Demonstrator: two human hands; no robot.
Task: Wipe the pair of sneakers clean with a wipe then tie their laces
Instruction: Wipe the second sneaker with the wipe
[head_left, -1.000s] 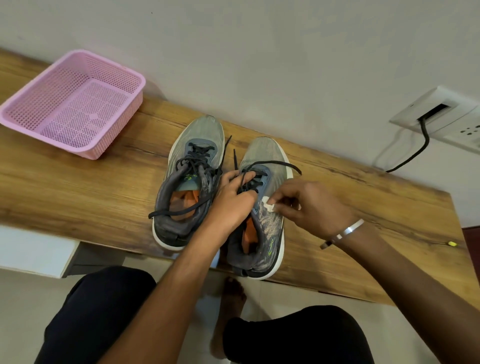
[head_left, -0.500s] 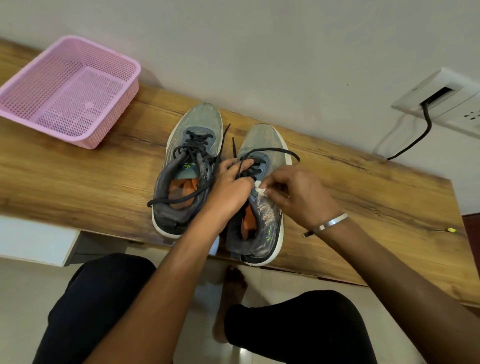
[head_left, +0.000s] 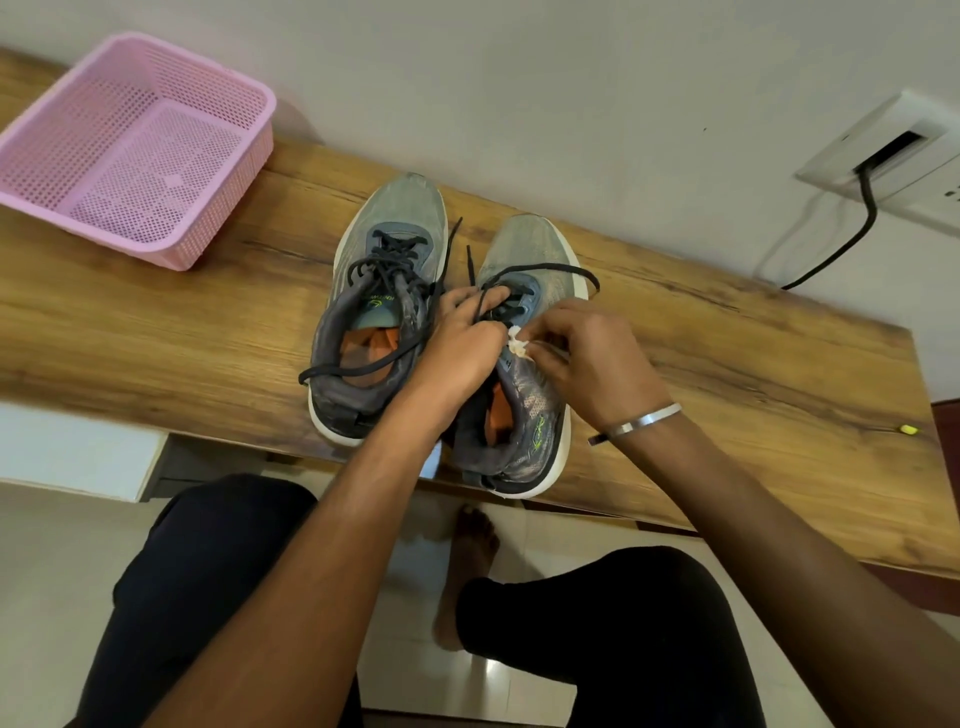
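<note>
Since a second ago your right hand (head_left: 592, 364) has slid leftward along the right sneaker (head_left: 524, 364), carrying the small white wipe (head_left: 518, 345) up against your left hand (head_left: 462, 348), so the two hands now nearly touch over the tongue; before, a clear gap lay between them. Your head has tipped a little, and the pink basket (head_left: 130, 150) sits higher in view

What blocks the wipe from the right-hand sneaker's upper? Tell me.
Nothing visible. The right hand pinches the wipe against the upper of the right-hand sneaker, while the left hand grips the shoe's top near the loose laces, which lie farther toward the toe.
</note>
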